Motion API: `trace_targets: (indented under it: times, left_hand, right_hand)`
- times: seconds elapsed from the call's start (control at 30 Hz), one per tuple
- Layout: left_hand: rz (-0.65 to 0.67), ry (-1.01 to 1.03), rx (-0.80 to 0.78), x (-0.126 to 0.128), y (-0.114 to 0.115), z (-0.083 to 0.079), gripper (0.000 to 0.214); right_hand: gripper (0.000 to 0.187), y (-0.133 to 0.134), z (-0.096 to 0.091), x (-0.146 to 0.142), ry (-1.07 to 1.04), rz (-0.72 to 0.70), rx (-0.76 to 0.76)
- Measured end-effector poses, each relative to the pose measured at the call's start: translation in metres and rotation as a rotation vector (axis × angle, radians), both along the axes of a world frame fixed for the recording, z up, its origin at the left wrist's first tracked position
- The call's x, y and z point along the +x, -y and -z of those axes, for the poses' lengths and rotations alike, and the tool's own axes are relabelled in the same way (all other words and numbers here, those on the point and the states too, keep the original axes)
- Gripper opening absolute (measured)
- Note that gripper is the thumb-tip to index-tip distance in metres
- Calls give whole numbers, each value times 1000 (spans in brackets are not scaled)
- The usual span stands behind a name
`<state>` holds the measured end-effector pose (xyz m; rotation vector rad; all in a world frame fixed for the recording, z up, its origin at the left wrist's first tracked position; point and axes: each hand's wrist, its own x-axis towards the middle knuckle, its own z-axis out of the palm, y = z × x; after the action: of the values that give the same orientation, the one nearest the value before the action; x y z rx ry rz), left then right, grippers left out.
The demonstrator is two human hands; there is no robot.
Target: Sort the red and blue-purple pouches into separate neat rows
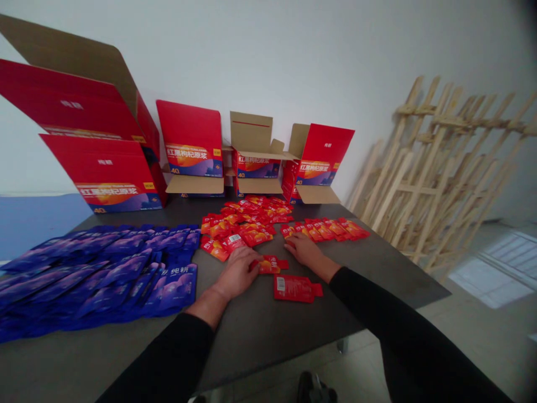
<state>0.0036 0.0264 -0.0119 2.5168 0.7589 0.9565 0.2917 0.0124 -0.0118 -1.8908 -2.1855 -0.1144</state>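
My left hand (237, 273) lies at the edge of a loose heap of red-and-orange sachets (245, 224), its fingertips at a single red sachet (271, 265). I cannot tell whether those fingers grip it. My right hand (305, 250) rests flat with its fingers on the left end of a row of red sachets (325, 229). Another red sachet (297, 288) lies apart, nearer me, back side up. Left of my hands spreads a large layer of blue-purple sachets (104, 274), untouched by either hand. All of this lies on a dark grey table (260, 341).
Several opened red cardboard cartons (191, 148) stand flat-unfolded along the table's far edge against a white wall. Wooden lattice frames (432, 173) lean by the wall on the right. The table's right edge drops to a tiled floor (369, 358).
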Motion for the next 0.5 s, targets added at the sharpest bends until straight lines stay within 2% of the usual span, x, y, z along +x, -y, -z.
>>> trace_targets:
  times: [0.17,0.3,0.4,0.5]
  left_hand:
    - [-6,11,3,-1,-2,4,18]
    - [0,16,5,0,-3,5,19]
    - [-2,25,0,0,-2,3,19]
    - [-8,41,0,0,-1,2,21]
  right_hand:
    - [35,-4,4,3,-4,4,21]
    - [35,0,0,0,-26,-9,46]
    - [34,7,-8,-10,-102,-124,56]
    - [43,15,-17,-25,-184,-224,-67]
